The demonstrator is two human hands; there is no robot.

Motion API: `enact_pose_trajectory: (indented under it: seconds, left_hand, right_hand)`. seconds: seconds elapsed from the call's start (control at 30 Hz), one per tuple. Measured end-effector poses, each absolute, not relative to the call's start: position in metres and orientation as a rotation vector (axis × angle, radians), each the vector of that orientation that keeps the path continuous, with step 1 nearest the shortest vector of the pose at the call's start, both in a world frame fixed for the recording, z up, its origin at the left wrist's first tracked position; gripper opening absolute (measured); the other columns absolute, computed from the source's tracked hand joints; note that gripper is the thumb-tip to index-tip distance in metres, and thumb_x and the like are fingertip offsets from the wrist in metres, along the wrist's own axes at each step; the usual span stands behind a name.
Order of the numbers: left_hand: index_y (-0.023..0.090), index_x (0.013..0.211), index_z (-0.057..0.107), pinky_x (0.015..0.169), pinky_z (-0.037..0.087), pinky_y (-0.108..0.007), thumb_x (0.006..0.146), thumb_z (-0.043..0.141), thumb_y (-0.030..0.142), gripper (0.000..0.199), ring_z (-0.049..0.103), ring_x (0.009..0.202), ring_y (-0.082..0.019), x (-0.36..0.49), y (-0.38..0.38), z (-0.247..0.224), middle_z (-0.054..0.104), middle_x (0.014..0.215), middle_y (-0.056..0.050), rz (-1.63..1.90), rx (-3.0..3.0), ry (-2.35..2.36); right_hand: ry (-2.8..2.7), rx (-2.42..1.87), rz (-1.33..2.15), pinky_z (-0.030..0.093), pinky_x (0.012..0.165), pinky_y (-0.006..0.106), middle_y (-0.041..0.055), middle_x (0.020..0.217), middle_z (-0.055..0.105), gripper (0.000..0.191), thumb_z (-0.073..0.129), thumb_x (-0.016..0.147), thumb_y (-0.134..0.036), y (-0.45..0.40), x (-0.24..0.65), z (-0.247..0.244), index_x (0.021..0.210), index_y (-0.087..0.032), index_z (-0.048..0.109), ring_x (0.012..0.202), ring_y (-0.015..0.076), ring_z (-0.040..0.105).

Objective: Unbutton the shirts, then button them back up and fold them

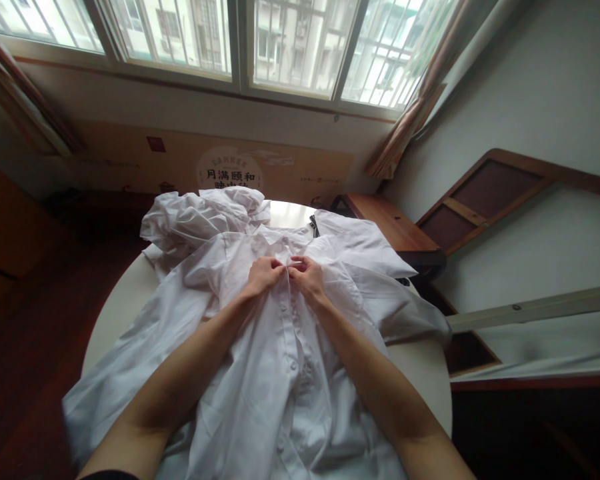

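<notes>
A white button-up shirt (250, 400) lies spread on a round white table (115, 313), its collar pointing away from me and its hem hanging toward me. My left hand (266, 274) pinches the front placket just below the collar. Right beside it, my right hand (306, 275) is closed on the other side of the placket, the fingertips of both nearly touching. Several buttons run down the placket below my hands. Whether a button sits between the fingers is too small to tell.
A crumpled white cloth heap (195, 223) lies at the table's far left. Folded white fabric (363, 243) rests at the far right, with a small dark item beside it. Beyond stand a wooden desk (387, 223), a long printed board (165, 157) and barred windows.
</notes>
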State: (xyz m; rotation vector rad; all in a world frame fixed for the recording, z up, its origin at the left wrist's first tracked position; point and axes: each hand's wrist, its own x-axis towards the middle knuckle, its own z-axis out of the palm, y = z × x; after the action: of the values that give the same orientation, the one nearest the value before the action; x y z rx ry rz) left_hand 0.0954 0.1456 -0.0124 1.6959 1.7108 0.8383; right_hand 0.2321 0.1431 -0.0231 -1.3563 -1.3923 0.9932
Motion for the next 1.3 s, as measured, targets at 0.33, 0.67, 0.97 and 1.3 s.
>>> enact_pose_trajectory:
  seconds: [0.33, 0.67, 0.97, 1.3]
  left_hand:
    - [0.012, 0.069, 0.073, 0.05, 0.034, -0.021, 0.075, 0.053, 0.04, 0.034, 0.056, 0.056, -0.013, 0.095, 0.146, -0.019, 0.064, 0.058, -0.003, 0.972, 1.601, 1.576]
    - [0.012, 0.071, 0.067, 0.056, 0.04, -0.021, 0.077, 0.052, 0.024, 0.02, 0.057, 0.063, -0.014, 0.102, 0.145, -0.021, 0.067, 0.07, -0.004, 1.028, 1.575, 1.625]
    - [0.016, 0.083, 0.064, 0.072, 0.045, -0.025, 0.082, 0.051, 0.018, 0.013, 0.061, 0.076, -0.016, 0.103, 0.141, -0.022, 0.068, 0.083, -0.006, 1.01, 1.941, 1.55]
    - [0.015, 0.109, 0.056, 0.097, 0.031, -0.047, 0.082, 0.054, 0.03, 0.031, 0.045, 0.116, -0.034, 0.032, 0.138, 0.03, 0.056, 0.119, -0.016, 0.919, 2.267, 2.34]
  right_hand:
    - [-1.697, -1.459, 0.371, 0.046, 0.068, 0.028, 0.0003, 0.074, 0.068, 0.021, 0.06, 0.076, -0.021, 0.128, 0.221, -0.014, 0.097, -0.019, 0.057, 0.069, 0.0168, 0.065]
    - [-1.594, -1.402, 0.409, 0.047, 0.07, 0.03, 0.0002, 0.074, 0.064, 0.014, 0.059, 0.073, -0.021, 0.128, 0.218, -0.02, 0.086, -0.02, 0.055, 0.069, 0.0165, 0.061]
    - [-0.835, -1.298, 1.43, 0.052, 0.056, 0.025, -0.005, 0.061, 0.058, 0.036, 0.068, 0.056, -0.009, 0.149, 0.229, -0.009, 0.081, -0.02, 0.044, 0.053, 0.0111, 0.058]
    - [-1.681, -1.761, 0.113, 0.041, 0.09, 0.039, 0.0179, 0.113, 0.06, 0.044, 0.064, 0.074, -0.037, 0.185, 0.33, 0.036, 0.109, -0.012, 0.057, 0.107, 0.0279, 0.055]
